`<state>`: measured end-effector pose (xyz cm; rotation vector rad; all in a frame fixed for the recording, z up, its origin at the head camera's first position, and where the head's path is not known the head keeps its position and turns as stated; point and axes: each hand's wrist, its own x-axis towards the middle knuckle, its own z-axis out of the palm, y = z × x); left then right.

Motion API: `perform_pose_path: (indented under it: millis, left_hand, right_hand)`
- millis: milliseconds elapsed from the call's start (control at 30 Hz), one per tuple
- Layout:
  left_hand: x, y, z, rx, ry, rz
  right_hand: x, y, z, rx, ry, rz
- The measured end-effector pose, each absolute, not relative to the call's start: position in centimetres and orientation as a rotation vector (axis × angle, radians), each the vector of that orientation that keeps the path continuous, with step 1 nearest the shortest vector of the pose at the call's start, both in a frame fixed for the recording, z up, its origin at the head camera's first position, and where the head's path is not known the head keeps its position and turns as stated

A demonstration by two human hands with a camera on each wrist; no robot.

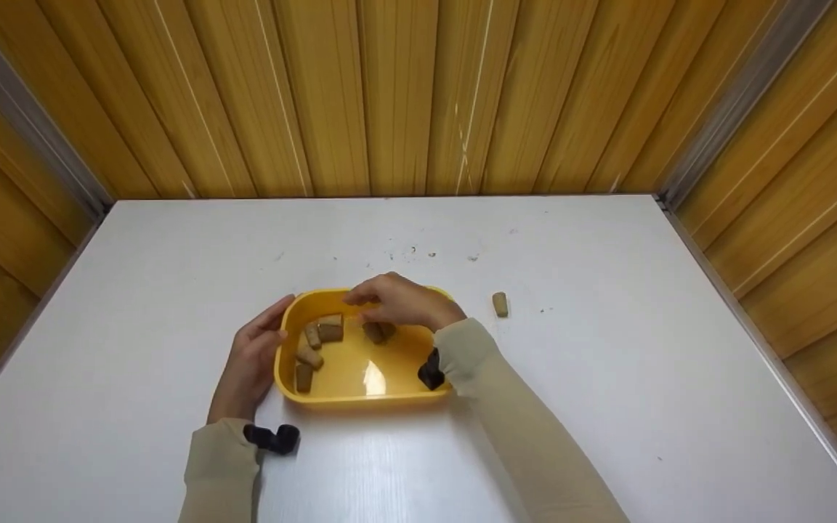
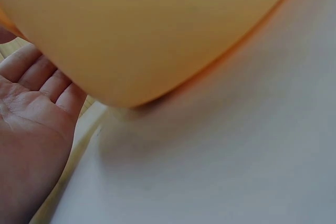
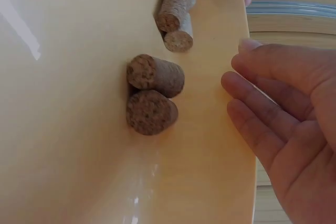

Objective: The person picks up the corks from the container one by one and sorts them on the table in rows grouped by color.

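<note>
Several brown cork stoppers (image 1: 309,356) lie in a yellow plastic tub (image 1: 368,399), grouped along its left side. Two more corks (image 3: 152,93) sit side by side farther right on the tub's floor, below my right hand (image 1: 407,301). That hand hovers at the far rim with loosely bent fingers (image 3: 257,124), and nothing shows between them. My left hand (image 1: 248,359) rests against the outside of the tub's left wall, its fingers fairly straight and its thumb near the rim; the fingertips are partly hidden in the left wrist view.
A single cork (image 1: 500,304) stands apart on the white table (image 1: 607,378), right of the tub. Small crumbs (image 1: 431,254) are scattered behind the tub. Wood-patterned panels (image 1: 397,102) enclose the table at the back and both sides.
</note>
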<state>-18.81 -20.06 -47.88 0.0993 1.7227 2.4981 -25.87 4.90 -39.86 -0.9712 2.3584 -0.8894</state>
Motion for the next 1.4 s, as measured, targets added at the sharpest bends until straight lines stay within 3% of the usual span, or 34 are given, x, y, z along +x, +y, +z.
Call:
perform_pose_path:
  millis: [1400]
  left_hand:
    - [-19.0, -20.0, -48.1, 0.121, 1.700, 2.528]
  right_hand:
    - [-25.3, 2.5, -41.6, -1.018, 2.368, -0.807]
